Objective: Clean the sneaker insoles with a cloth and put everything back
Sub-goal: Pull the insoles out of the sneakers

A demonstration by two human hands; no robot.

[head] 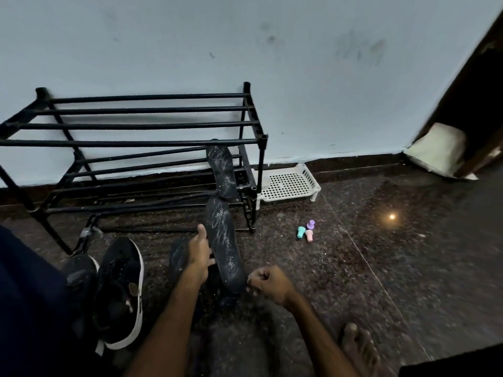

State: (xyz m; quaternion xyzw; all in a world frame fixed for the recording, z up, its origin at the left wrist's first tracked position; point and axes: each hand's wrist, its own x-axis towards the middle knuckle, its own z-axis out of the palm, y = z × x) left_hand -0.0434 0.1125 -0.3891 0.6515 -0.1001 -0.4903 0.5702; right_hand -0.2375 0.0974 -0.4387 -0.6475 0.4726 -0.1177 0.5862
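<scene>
My left hand grips a black insole, speckled with white dust, by its left edge and holds it tilted above the floor. My right hand is curled into a fist right at the insole's near end; whether it pinches the end is unclear. A second dusty insole leans upright against the right end of the black shoe rack. Two black sneakers with white soles lie on the floor at the left. A dark shape lies under my left hand; I cannot tell what it is.
A white perforated plastic tray sits against the wall right of the rack. Three small pastel plastic pieces lie on the dark speckled floor. My bare foot is at the bottom right. A pale cushion rests in the doorway corner.
</scene>
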